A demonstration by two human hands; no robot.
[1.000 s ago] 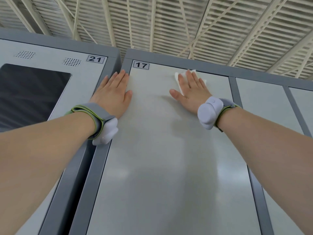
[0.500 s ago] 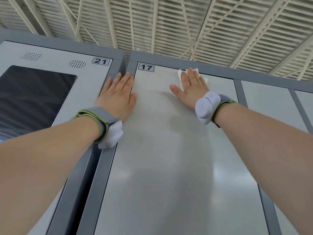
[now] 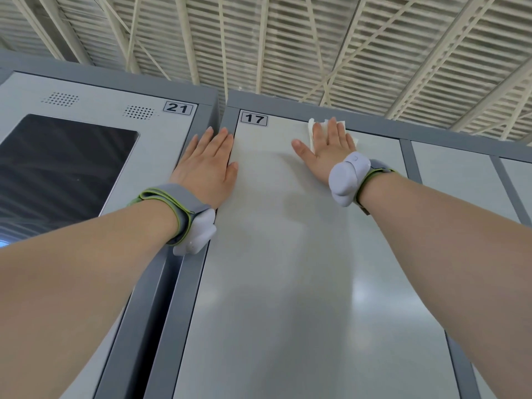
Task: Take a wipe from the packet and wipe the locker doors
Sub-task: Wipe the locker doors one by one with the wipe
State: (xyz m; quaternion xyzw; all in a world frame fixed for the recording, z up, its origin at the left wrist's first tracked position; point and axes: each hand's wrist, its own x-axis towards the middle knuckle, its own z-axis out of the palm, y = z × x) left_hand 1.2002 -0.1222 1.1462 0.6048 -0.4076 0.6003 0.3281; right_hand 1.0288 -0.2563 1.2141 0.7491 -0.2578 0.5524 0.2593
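Right hand (image 3: 328,151) is flat, fingers straight and close together, thumb out left, pressing the white wipe (image 3: 312,131) against locker door 17 (image 3: 288,269) at its far top edge, right of the number label (image 3: 254,118). Left hand (image 3: 207,165) lies flat too, fingers together, on the grey frame (image 3: 198,272) between door 17 and panel 21 (image 3: 161,139).

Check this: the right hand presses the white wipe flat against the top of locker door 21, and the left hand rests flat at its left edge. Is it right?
Not quite. The head view shows the right hand pressing the white wipe on locker door 17, not 21; panel 21 stands further left. The left hand rests as stated.
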